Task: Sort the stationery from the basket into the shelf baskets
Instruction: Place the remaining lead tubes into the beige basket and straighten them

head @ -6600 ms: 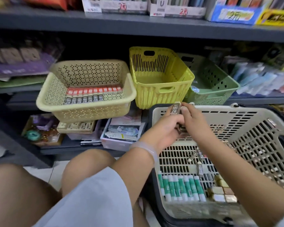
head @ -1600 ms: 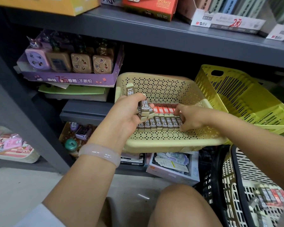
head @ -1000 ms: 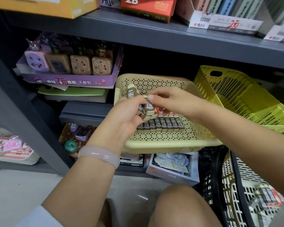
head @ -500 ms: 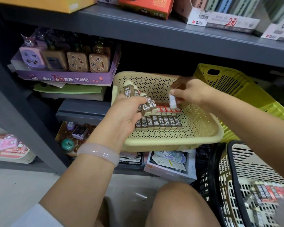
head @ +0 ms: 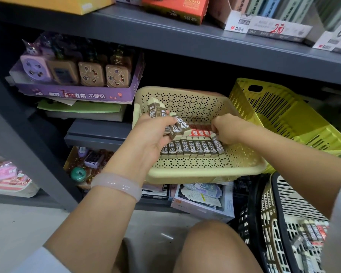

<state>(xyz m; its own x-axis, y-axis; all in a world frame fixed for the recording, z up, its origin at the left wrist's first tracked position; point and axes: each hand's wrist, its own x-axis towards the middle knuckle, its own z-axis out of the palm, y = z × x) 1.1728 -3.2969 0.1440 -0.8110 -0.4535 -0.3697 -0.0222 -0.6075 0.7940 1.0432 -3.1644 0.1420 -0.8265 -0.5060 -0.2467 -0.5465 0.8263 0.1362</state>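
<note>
The left hand (head: 152, 138) covers the near end of the brown eraser row (head: 193, 148), and the right hand's (head: 224, 131) fingertips hide behind one eraser. The floor basket (head: 283, 203) runs off the frame's right edge, its contents blurred. Top-shelf boxes (head: 175, 6) are cropped.

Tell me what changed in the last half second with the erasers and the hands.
The right hand came down from above the cream basket and now sets its eraser at the right end of the brown 2B row. The left hand still grips its bunch of erasers.
</note>
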